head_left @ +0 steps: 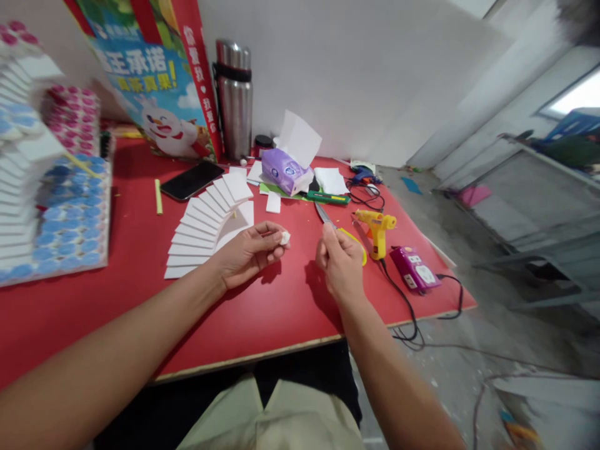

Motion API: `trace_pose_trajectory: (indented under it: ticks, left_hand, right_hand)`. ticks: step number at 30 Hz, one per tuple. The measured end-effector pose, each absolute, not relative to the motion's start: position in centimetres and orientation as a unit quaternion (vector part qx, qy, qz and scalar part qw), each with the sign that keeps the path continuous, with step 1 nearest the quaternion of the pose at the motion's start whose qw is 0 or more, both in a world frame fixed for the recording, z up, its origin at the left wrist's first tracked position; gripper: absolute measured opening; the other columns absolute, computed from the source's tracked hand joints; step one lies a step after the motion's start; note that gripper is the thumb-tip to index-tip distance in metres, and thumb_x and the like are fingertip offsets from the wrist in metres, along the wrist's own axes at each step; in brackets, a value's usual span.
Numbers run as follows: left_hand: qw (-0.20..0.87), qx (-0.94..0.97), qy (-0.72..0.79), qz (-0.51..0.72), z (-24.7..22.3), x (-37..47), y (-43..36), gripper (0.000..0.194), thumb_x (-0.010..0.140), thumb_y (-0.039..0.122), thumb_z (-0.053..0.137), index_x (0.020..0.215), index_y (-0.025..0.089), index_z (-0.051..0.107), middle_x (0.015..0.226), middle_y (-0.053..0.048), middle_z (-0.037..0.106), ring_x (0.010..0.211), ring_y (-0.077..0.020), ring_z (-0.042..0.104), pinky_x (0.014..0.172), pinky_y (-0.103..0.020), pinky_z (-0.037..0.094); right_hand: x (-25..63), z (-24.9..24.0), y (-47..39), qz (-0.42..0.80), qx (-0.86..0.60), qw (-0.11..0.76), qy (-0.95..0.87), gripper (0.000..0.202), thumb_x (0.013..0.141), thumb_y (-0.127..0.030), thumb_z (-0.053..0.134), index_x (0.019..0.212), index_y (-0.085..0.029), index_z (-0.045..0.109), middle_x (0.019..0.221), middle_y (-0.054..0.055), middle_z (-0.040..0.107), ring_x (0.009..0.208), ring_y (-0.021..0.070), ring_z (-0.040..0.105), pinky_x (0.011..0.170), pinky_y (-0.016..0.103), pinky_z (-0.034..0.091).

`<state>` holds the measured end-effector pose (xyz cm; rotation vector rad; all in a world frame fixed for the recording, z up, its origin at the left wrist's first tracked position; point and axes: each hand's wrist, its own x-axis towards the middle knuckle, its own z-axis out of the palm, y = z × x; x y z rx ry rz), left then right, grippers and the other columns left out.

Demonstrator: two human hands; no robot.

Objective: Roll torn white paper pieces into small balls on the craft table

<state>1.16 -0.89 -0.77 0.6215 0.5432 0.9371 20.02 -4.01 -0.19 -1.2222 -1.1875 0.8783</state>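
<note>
My left hand (253, 253) pinches a small white piece (284, 237) between thumb and fingertips, above the red table (281, 312). To its left lies a curved fan of white card strips (194, 234). My right hand (341, 259) is closed, thumb pressed on the bent fingers; whatever it may hold is too small or hidden to make out. Just beyond it lie scissors (359, 245) with yellow handles, partly covered by the hand. A yellow glue gun (377, 230) is to the right of the scissors.
A phone (192, 180), steel flask (235, 106), purple tissue pack (284, 170) and green cutter (328, 198) lie toward the back. A purple box (415, 269) with cables sits right. Blue-and-white pieces (70, 231) and a printed bag (164, 81) stand left.
</note>
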Motion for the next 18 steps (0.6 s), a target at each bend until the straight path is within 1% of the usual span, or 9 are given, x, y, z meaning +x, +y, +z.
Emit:
trace_pose_trajectory:
  ticks: [2,4,6,7,9,10,12,15,18]
  left_hand:
    - [0.805,0.292,0.257,0.447,-0.7,0.9,-0.9,0.025,0.071,0.018,0.091,0.084,0.011,0.070,0.075,-0.006,0.071,0.056,-0.0067,0.061,0.051,-0.013,0.047]
    - [0.802,0.296,0.259,0.449,-0.6,0.8,-0.8,0.025,0.072,0.020,0.090,0.082,0.011,0.069,0.073,-0.006,0.070,0.055,-0.0066,0.060,0.049,-0.012,0.046]
    - [0.799,0.285,0.276,0.452,-0.3,1.0,-0.7,0.021,0.076,0.018,0.087,0.081,0.010,0.068,0.072,-0.007,0.071,0.054,-0.0070,0.060,0.049,-0.013,0.048]
    - [0.796,0.269,0.296,0.454,-0.1,1.2,-0.5,0.018,0.078,0.015,0.085,0.081,0.010,0.067,0.072,-0.007,0.071,0.054,-0.0073,0.061,0.050,-0.013,0.049]
    - [0.789,0.228,0.344,0.455,0.5,1.8,-0.1,0.012,0.082,0.007,0.079,0.081,0.010,0.067,0.073,-0.008,0.072,0.056,-0.0080,0.064,0.051,-0.013,0.051]
    - [0.785,0.208,0.365,0.454,0.8,2.2,0.2,0.011,0.082,0.003,0.076,0.081,0.009,0.067,0.073,-0.009,0.073,0.057,-0.0086,0.065,0.052,-0.013,0.052]
    - [0.784,0.189,0.381,0.453,1.3,2.9,0.8,0.013,0.082,-0.004,0.073,0.081,0.009,0.068,0.075,-0.010,0.074,0.059,-0.0100,0.068,0.055,-0.015,0.056]
    - [0.785,0.166,0.377,0.464,1.5,3.8,1.5,0.017,0.081,-0.008,0.070,0.080,0.008,0.068,0.080,-0.009,0.075,0.069,-0.0115,0.073,0.067,-0.017,0.062]
    - [0.786,0.139,0.368,0.477,1.1,4.1,1.9,0.018,0.080,-0.008,0.072,0.078,0.010,0.068,0.081,-0.007,0.074,0.075,-0.0110,0.075,0.074,-0.015,0.063]
  right_hand:
    - [21.9,0.2,-4.3,0.229,-0.594,0.506,-0.582,0.056,0.098,-0.055,0.057,0.055,-0.022,0.042,0.050,-0.003,0.042,0.048,0.0112,0.039,0.052,0.029,0.030]
    - [24.1,0.6,-4.6,0.084,-0.649,0.378,-0.655,0.046,0.099,-0.050,0.055,0.063,-0.022,0.050,0.059,0.001,0.052,0.057,0.0154,0.048,0.061,0.031,0.036]
    - [25.9,0.9,-4.6,-0.007,-0.673,0.262,-0.691,0.025,0.097,-0.041,0.059,0.089,-0.017,0.062,0.085,0.009,0.066,0.078,0.0233,0.060,0.072,0.034,0.042]
    - [26.6,1.1,-4.4,-0.029,-0.678,0.203,-0.706,0.022,0.095,-0.035,0.059,0.101,-0.014,0.063,0.098,0.015,0.067,0.091,0.0279,0.063,0.078,0.036,0.044]
    - [27.1,1.4,-3.9,-0.031,-0.685,0.098,-0.722,0.029,0.092,-0.024,0.056,0.116,-0.008,0.059,0.113,0.022,0.065,0.107,0.0340,0.062,0.088,0.040,0.045]
    - [27.0,1.6,-3.5,-0.021,-0.690,0.055,-0.721,0.031,0.090,-0.020,0.055,0.119,-0.008,0.058,0.114,0.023,0.065,0.109,0.0352,0.063,0.088,0.041,0.045]
    - [26.6,2.0,-2.6,0.005,-0.708,-0.008,-0.706,0.034,0.087,-0.016,0.055,0.120,-0.008,0.057,0.112,0.022,0.066,0.105,0.0358,0.066,0.083,0.039,0.045]
    - [25.8,2.8,-1.3,0.042,-0.740,-0.062,-0.669,0.040,0.084,-0.020,0.060,0.122,-0.008,0.055,0.115,0.025,0.067,0.100,0.0381,0.070,0.072,0.037,0.043]
    - [25.8,3.2,-0.8,0.082,-0.749,-0.074,-0.654,0.046,0.085,-0.025,0.061,0.127,-0.007,0.053,0.111,0.024,0.071,0.101,0.0400,0.071,0.069,0.037,0.041]
